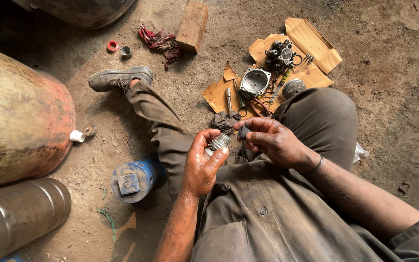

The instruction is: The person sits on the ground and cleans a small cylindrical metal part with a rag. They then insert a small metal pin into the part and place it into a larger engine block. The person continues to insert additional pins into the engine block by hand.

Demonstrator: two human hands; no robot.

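- The small metal part point(219, 142) in the left hand point(201, 167) is largely hidden: the curled fingers and thumb cover its lower half, so only a short silvery cylindrical top shows above the thumb.
- The dark small piece point(244, 132) pinched in the right hand point(272, 141) is mostly covered by fingertips; its shape is hard to make out beyond a stubby dark grey end.
- The left hand is closed around the metal part, thumb pressed against its side; the right hand is pinched tight on the dark piece, just beside the metal part, above the person's lap.
- The metal part looks pale grey, ridged or stepped near the top, held tilted toward the right hand.
- The person sits on the dirt floor point(389, 58), one leg stretched out to a worn shoe point(118, 79); the other knee point(323, 116) hides part of the torn cardboard point(311, 43) behind it.
- On the cardboard lie a round open metal housing point(255, 81), a dark carburettor-like body point(279, 54), a domed metal cap point(293, 88) and thin tools too small to tell apart.
- A dark rag point(225, 121) lies between the cardboard and the hands.
- At the left edge, a rusty orange cylinder point(18, 121) and a grey cylinder point(18, 216) are cut off by the frame; a blue valve-like body point(134, 179) lies beside the thigh.
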